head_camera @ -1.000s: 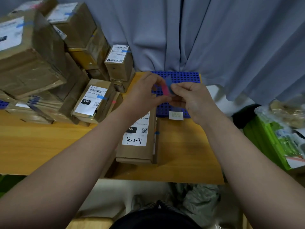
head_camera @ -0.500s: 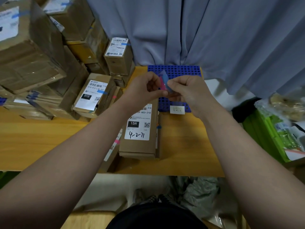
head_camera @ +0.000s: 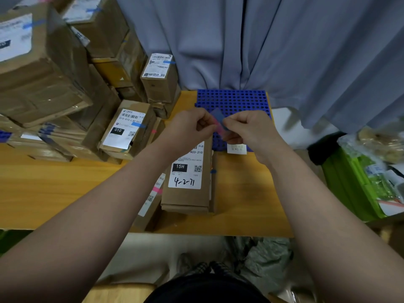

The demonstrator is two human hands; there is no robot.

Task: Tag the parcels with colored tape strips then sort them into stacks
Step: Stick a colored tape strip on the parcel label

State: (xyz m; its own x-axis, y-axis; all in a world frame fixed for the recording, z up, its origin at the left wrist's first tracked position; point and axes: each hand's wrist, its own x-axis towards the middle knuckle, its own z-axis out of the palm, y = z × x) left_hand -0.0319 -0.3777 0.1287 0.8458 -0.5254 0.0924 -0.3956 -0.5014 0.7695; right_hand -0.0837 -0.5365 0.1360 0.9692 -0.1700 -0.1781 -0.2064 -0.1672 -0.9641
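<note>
A flat brown parcel [head_camera: 188, 193] with a white label marked "15H" and "4-2-71" lies on the wooden table [head_camera: 54, 189] in front of me. Above its far end my left hand [head_camera: 188, 130] and my right hand [head_camera: 251, 130] meet, both pinching a small sheet of tape strips [head_camera: 218, 121], blue with a pink strip showing. A second slim parcel [head_camera: 150, 200] with a pink strip lies under the left edge of the first. A parcel labelled "010" [head_camera: 126, 130] with a blue strip leans at the left.
A tall pile of brown parcels [head_camera: 43, 79] fills the left of the table. A blue perforated board [head_camera: 231, 101] lies at the back, a white slip [head_camera: 236, 148] at its near edge. A grey curtain [head_camera: 262, 44] hangs behind. A green crate [head_camera: 349, 184] with bags stands right.
Both hands stay together over the parcel's far end, working the tape sheet; it has tipped a little and more blue now shows above the fingers. The view shifted slightly.
</note>
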